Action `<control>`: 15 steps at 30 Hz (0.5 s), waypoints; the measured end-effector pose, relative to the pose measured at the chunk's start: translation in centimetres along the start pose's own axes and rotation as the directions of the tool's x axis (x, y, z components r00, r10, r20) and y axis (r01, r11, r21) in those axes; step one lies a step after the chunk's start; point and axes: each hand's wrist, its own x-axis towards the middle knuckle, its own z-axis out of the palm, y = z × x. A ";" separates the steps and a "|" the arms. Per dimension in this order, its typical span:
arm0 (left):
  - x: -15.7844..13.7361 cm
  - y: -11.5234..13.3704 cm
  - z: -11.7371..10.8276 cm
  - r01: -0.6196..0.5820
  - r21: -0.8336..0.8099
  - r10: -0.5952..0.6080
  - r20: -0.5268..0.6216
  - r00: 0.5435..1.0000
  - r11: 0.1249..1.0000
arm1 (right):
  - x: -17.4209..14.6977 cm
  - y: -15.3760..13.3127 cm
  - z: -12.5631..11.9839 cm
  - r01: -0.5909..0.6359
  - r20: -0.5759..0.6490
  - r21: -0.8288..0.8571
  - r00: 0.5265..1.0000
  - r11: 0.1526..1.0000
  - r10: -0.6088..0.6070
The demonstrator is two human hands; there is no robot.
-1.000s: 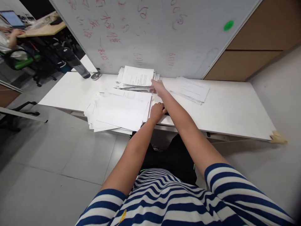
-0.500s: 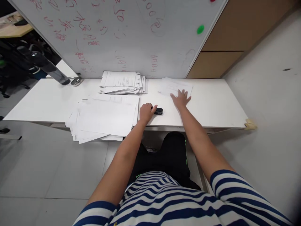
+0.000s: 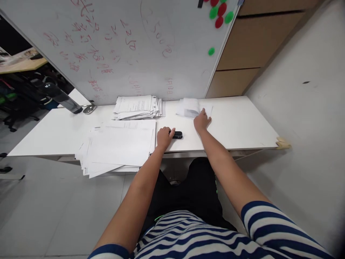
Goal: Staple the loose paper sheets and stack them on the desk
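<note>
My left hand (image 3: 164,138) is closed around a black stapler (image 3: 177,135) lying on the white tabletop, its front end sticking out to the right past my thumb. Farther right, my right hand (image 3: 202,120) is at the near edge of a few thin paper sheets (image 3: 188,107). Its fingers are drawn together on the paper, and the top sheet bends up on the left side of the hand. The thumb is partly hidden. Left of the stapler lies a wide spread of loose papers (image 3: 121,144), overhanging the table's front edge. Behind it is a thick pile of printed papers (image 3: 136,106).
A whiteboard (image 3: 113,54) with red writing and round magnets stands along the back of the white table (image 3: 237,122). A dark bottle (image 3: 63,97) and a computer mouse (image 3: 89,109) are at the left rear. Cardboard boxes (image 3: 234,82) stand behind on the right, beside a wall.
My right hand has gone from spread fingers on the sheets to gathered fingers, and the top sheet now curls up. My left hand stays on the stapler. The camera view has tilted upward.
</note>
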 end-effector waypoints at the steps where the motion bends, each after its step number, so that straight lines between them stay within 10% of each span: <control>1: 0.0 -0.1 0.0 -0.001 0.008 0.001 -0.002 1.000 1.000 | -0.1 -0.1 0.0 0.001 -0.002 0.001 1.000 1.000 -0.001; 15: 0.1 -0.4 0.2 -0.014 0.062 0.018 -0.067 0.998 0.998 | 0.0 -0.1 0.5 0.052 0.020 -0.016 0.998 0.999 -0.052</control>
